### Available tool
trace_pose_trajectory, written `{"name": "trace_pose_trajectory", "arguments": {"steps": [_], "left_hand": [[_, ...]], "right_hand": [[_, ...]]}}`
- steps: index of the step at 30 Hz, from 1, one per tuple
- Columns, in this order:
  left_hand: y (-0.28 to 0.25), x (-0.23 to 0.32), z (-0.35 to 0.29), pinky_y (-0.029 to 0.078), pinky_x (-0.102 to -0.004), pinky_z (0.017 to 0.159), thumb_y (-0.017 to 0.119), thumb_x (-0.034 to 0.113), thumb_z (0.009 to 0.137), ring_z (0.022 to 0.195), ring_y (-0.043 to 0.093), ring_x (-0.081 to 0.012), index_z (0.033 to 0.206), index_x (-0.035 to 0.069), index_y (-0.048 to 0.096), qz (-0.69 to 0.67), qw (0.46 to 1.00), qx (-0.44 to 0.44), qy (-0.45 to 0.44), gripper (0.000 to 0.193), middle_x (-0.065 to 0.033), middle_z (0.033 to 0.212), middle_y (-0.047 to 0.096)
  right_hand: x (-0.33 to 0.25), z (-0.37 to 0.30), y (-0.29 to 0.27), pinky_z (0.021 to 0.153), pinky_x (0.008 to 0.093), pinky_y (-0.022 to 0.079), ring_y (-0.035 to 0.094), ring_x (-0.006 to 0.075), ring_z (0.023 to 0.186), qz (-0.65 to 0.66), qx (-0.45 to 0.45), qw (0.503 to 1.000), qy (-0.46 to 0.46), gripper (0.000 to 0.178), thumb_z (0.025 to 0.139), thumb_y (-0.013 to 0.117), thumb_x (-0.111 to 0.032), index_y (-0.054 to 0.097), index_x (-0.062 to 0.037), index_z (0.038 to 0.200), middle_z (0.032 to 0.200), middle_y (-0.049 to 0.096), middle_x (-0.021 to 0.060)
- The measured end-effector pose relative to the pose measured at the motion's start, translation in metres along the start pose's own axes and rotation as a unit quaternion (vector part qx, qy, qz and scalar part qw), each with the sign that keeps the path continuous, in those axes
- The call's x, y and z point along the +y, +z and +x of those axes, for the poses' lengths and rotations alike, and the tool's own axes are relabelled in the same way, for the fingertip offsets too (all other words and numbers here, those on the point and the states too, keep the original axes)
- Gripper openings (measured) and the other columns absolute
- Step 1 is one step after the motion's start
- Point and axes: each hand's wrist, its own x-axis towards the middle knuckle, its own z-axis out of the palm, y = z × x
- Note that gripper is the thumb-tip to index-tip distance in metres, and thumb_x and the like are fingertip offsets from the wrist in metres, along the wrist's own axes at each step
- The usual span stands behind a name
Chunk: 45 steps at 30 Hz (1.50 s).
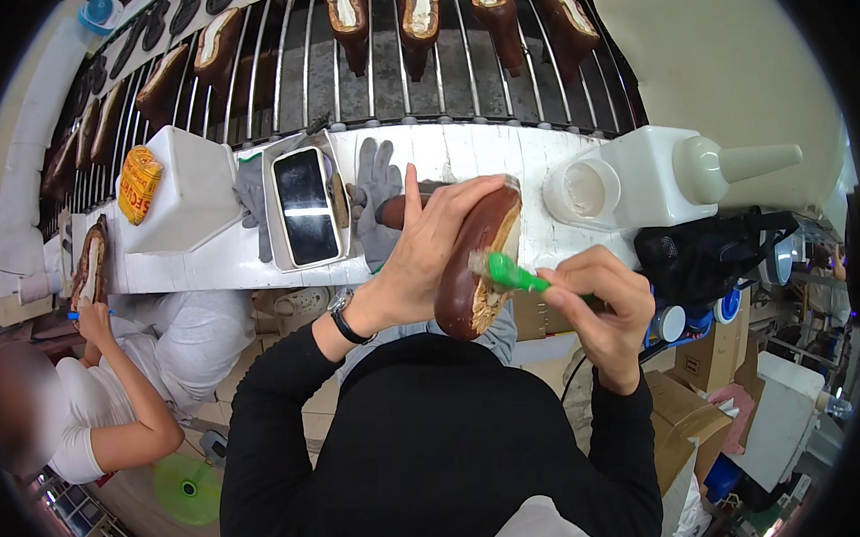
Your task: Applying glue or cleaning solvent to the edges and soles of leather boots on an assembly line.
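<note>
My left hand [418, 261] grips a brown leather shoe upper on a last [458, 294], tilted with its sole side toward the right. The sole side shows a pale middle and a rough tan rim. My right hand [606, 309] pinches a brush with a green handle [515, 273]. Its bristles touch the rough rim of the shoe. Behind my left hand lies a brown and dark object [394, 211], mostly hidden. Close to it rests a grey glove [378, 167] on the white bench [444, 143].
On the bench stand a white cup [586, 189], a white bottle with a long nozzle [646, 168], a tray holding a phone [306, 207], and a white container [192, 197] bearing a yellow packet [140, 185]. Beyond runs a rod conveyor [291, 63] with several shoes. A co-worker [129, 416] sits left.
</note>
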Motion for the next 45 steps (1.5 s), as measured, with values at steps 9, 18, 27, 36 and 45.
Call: {"name": "trace_pose_trajectory", "arguments": {"steps": [9, 18, 27, 36, 45], "left_hand": [[-0.037, -0.011, 0.042, 0.002, -0.0577, 0.113, 0.09, 0.035, 0.058, 0.13, 0.044, -0.0199, 0.142, 0.012, 0.039, -0.143, 0.96, -0.23, -0.064, 0.101, -0.0042, 0.137, 0.05], [-0.04, -0.079, 0.109, 0.047, -0.0322, 0.094, 0.091, 0.018, 0.062, 0.108, 0.058, -0.0168, 0.122, -0.003, 0.054, -0.389, 0.788, -0.471, -0.076, 0.073, -0.0117, 0.117, 0.064], [-0.021, -0.14, 0.131, 0.038, -0.0337, 0.104, 0.093, 0.034, 0.05, 0.123, 0.046, -0.0163, 0.135, -0.002, 0.044, -0.488, 0.751, -0.438, -0.078, 0.105, -0.0093, 0.134, 0.053], [-0.022, -0.134, 0.129, 0.035, -0.0342, 0.106, 0.093, 0.042, 0.042, 0.126, 0.044, -0.0181, 0.141, -0.001, 0.035, -0.492, 0.759, -0.411, -0.113, 0.122, -0.0083, 0.136, 0.05], [-0.026, -0.137, 0.122, 0.034, -0.0338, 0.108, 0.089, 0.048, 0.039, 0.127, 0.042, -0.0168, 0.14, -0.001, 0.037, -0.465, 0.78, -0.404, -0.111, 0.125, -0.0089, 0.139, 0.048]], "right_hand": [[-0.009, 0.024, -0.009, 0.05, 0.0237, 0.043, 0.057, 0.0122, 0.058, -0.126, 0.018, 0.984, -0.126, 0.021, 0.072, 0.078, 0.001, 0.071, -0.0002, 0.093, 0.077, 0.064, 0.0071], [-0.005, 0.079, -0.035, 0.049, 0.0291, 0.044, 0.058, 0.0171, 0.059, -0.355, 0.081, 0.881, -0.303, 0.022, 0.072, 0.08, -0.009, 0.069, -0.0055, 0.091, 0.075, 0.061, 0.0024], [-0.002, 0.095, -0.045, 0.052, 0.028, 0.046, 0.059, 0.017, 0.061, -0.404, -0.043, 0.868, -0.286, 0.013, 0.074, 0.077, -0.01, 0.069, -0.0069, 0.084, 0.074, 0.062, 0.002], [-0.003, 0.12, -0.048, 0.05, 0.0317, 0.044, 0.057, 0.0207, 0.055, -0.316, 0.103, 0.927, -0.173, 0.012, 0.081, 0.073, -0.018, 0.067, -0.0072, 0.081, 0.072, 0.057, 0.0034], [-0.014, 0.112, -0.053, 0.053, 0.0306, 0.044, 0.06, 0.02, 0.062, -0.346, -0.096, 0.915, -0.184, 0.014, 0.077, 0.076, -0.014, 0.065, -0.0043, 0.077, 0.075, 0.06, 0.0037]]}}
